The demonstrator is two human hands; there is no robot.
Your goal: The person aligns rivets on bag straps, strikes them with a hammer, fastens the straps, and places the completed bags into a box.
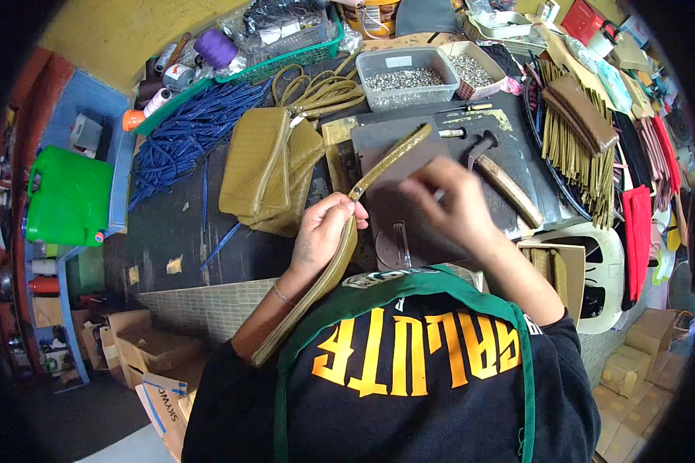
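Observation:
My left hand (pixel 322 234) grips an olive zippered pouch (pixel 307 309) near its end, where a short strap (pixel 392 159) is attached. A small metal rivet or snap (pixel 357 190) shows at the strap's base, just above my fingers. The strap slants up and to the right. To its right, my right hand (pixel 454 199) hovers over the dark work pad (pixel 382 223) with curled fingers. It is blurred, and whether anything is pinched in it is unclear. Several similar olive pouches (pixel 255 168) lie stacked left of the pad, with looped straps (pixel 318 89) behind them.
A hammer (pixel 507 188) and a small punch-like tool (pixel 453 133) lie to the right. Behind stand a clear plastic tub (pixel 406 52) and a paper tray (pixel 469 69) of small metal fasteners. Blue strips (pixel 185 133) heap at left; olive strips (pixel 579 179) hang right beside a white chair (pixel 611 278).

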